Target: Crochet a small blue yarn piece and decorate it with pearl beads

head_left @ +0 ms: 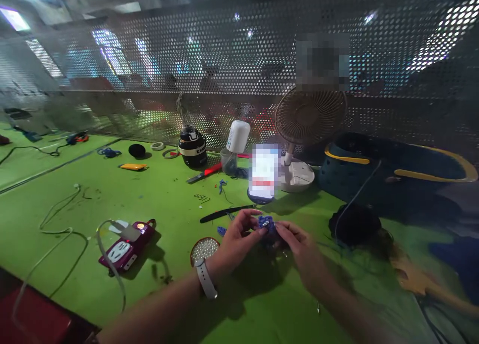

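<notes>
head view, hands: left hand (234, 239), the one with the white watch band (205, 279), and right hand (299, 249) meet in the middle, fingertips of both pinched narrow onto the same little thing

head view, the thing: small blue beaded piece (268, 226), held just above the green table (112, 194), in front of the propped phone (264, 176); partly hidden by fingers, so I can't make out its exact shape

how it handles: looks super light and kinda floppy to me, a bumpy bead surface that could roll between fingers, probably easy to snag or pull apart

where to grab: I'd say by its outer edges with fingertips, one hand each side, a soft pinch and no squeezing

counts: one blue piece, two hands on it, one round dish of pale beads (204, 248) just beside the left wrist, one phone, one desk fan (310, 115) behind it, one purple power strip (125, 246) well off to the left, at least two loose blue scraps on the table
</notes>
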A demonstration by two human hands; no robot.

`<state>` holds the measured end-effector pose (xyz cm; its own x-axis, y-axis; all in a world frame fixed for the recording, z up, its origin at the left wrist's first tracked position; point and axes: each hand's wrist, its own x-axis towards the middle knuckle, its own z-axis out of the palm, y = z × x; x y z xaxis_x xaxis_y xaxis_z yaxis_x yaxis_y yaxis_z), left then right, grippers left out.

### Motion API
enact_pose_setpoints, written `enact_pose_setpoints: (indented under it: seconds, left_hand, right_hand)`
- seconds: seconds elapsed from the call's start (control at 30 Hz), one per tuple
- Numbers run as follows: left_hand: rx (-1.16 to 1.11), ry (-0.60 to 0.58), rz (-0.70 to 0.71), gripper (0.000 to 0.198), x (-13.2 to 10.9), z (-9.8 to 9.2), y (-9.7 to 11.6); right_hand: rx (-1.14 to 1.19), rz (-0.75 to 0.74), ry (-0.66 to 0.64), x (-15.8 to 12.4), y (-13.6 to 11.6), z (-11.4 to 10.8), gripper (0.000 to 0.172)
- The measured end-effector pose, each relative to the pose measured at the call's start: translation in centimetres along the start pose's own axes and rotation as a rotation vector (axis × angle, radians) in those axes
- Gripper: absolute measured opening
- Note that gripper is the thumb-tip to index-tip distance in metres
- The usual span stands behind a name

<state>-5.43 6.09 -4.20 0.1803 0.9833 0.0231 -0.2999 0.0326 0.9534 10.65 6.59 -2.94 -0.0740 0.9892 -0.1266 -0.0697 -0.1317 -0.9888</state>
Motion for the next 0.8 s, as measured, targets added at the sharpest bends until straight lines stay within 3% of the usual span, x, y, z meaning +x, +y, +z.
enact_pose_setpoints:
  seconds: [0.23,0.47,0.8]
  left_hand:
    - [0.037,-0.101,0.012,0.042,0.3,-0.6,-0.3]
    - [-0.022,-0.160,0.022,0.032,0.7,-0.7,0.0]
    - [0.163,0.004,0.002,0.031,-0.1,0.2,1.0]
  right_hand:
    - [-0.079,-0.104,-0.031,0.4,-0.2,-0.6,0.034]
    - [-0.022,-0.124,0.042,0.9,0.4,-0.4,0.035]
    - [-0.008,-0.203,0.077,0.7,0.7,0.2,0.036]
